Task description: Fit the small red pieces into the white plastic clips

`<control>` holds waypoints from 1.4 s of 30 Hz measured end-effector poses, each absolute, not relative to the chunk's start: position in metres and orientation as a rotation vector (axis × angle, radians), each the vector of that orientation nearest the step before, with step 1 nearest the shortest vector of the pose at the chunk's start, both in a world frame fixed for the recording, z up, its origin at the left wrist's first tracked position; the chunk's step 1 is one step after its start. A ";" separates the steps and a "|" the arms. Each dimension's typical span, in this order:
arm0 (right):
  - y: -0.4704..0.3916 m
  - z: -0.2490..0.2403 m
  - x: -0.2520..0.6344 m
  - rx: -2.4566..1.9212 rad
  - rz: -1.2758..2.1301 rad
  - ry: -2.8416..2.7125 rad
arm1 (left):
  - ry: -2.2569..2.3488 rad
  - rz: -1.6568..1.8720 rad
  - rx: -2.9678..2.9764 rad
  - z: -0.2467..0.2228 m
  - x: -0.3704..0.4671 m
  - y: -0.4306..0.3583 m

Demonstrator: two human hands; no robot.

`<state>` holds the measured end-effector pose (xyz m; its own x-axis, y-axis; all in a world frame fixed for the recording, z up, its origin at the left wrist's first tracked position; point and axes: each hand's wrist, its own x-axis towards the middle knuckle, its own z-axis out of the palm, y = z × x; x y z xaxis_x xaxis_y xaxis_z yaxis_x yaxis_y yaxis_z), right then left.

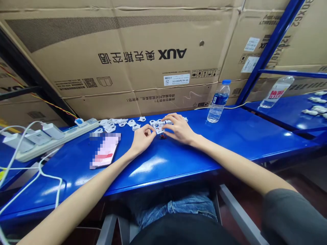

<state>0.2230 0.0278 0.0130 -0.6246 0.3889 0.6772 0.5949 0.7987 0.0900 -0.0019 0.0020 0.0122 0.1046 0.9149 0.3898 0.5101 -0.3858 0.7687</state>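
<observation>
My left hand (143,139) is closed, with thumb and forefinger pinched at the left side of a small white plastic part (159,130). From the other side, the curled fingers of my right hand (180,130) grip the same part. A small dark and red piece (162,136) shows just under it; I cannot make out what it is. More white plastic parts (152,122) lie directly behind the hands, partly covered by my right fingers. To the left, a loose group of white ring-shaped parts (110,128) is spread over the blue tabletop (163,166).
A phone (106,151) with a blurred screen lies left of my hands. A power strip (58,141) with chargers and white cables (41,166) occupies the left side. One water bottle (219,102) stands at the back right. Large cardboard boxes (143,34) rise behind the table.
</observation>
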 end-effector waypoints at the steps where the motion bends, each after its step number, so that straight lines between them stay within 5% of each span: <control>1: 0.027 0.013 0.223 -0.728 -0.397 -2.321 | 1.392 1.212 1.934 0.013 -0.001 0.001; 27: 0.023 0.016 0.219 -0.715 -0.668 -2.366 | 1.352 1.211 1.871 0.011 -0.002 0.006; 42: 0.024 0.017 0.222 -0.850 -0.542 -2.408 | 1.342 1.232 1.847 0.011 -0.004 0.007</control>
